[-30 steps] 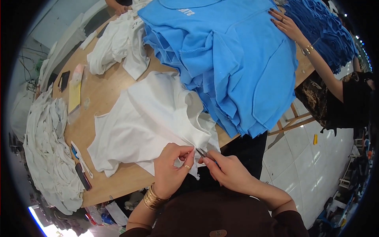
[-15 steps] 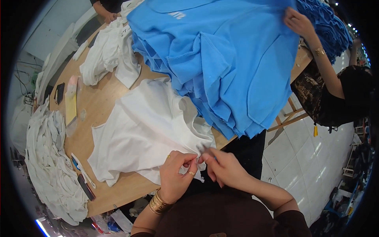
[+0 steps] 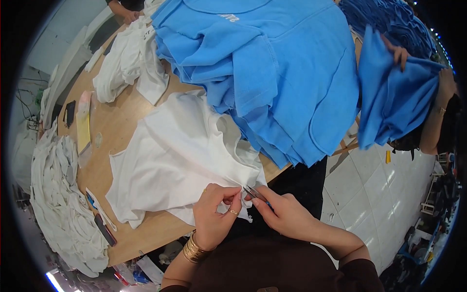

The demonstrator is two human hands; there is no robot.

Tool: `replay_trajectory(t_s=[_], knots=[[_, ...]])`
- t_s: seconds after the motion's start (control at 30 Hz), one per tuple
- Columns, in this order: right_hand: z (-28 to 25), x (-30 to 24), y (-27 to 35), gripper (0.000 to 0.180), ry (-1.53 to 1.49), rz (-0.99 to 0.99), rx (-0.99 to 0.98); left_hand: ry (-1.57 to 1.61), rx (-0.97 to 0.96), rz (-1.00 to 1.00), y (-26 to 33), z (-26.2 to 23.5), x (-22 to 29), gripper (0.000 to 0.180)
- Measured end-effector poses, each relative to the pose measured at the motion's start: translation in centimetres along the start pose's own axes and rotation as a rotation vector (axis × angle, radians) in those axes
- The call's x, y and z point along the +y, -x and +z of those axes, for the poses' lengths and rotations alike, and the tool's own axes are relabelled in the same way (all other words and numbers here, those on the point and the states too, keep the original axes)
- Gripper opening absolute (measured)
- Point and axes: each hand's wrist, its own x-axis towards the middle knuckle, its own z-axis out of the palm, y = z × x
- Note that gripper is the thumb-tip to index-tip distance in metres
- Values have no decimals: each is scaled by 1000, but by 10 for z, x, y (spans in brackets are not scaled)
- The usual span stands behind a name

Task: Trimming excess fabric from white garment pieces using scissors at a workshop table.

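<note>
White garment (image 3: 180,160) hem pinched in left hand (image 3: 214,221); right hand (image 3: 287,216) w/ snips (image 3: 254,193).

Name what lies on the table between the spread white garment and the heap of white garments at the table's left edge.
In the head view, bare wooden table mostly, plus a yellow pad and pens between the white garment and the white heap.

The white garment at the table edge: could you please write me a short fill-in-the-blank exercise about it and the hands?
1. The left hand pinches the hem of the ____ garment.
2. The right hand holds small metal ____ at that hem.
3. The garment lies on a ____ table.
4. Beside it is a pile of ____ garments.

Missing words: white; snips; wooden; blue
</note>
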Motion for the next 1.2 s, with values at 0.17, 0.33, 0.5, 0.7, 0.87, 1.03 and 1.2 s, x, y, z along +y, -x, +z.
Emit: replay_trajectory(t_s=[0.17,0.33,0.5,0.7,0.87,1.03,1.2], knots=[[0,1,0,15,50,-15,13,6,5,-1,0,2,-3,12],[1,5,-1,17,79,-21,12,-4,-2,12,0,3,-5,13],[1,8,-2,19,80,-22,13,-37,8,64,0,6,-3,14],[-8,-4,-6,29,-162,200,-81,-97,45,127,1,8,-3,13],[2,8,-10,39,-375,263,-66,-124,28,151,0,7,-6,18],[7,17,-15,36,-461,260,-94,-123,14,174,-1,8,-6,17],[-4,16,-13,36,-544,291,-29,-14,21,71,0,6,-7,16]])
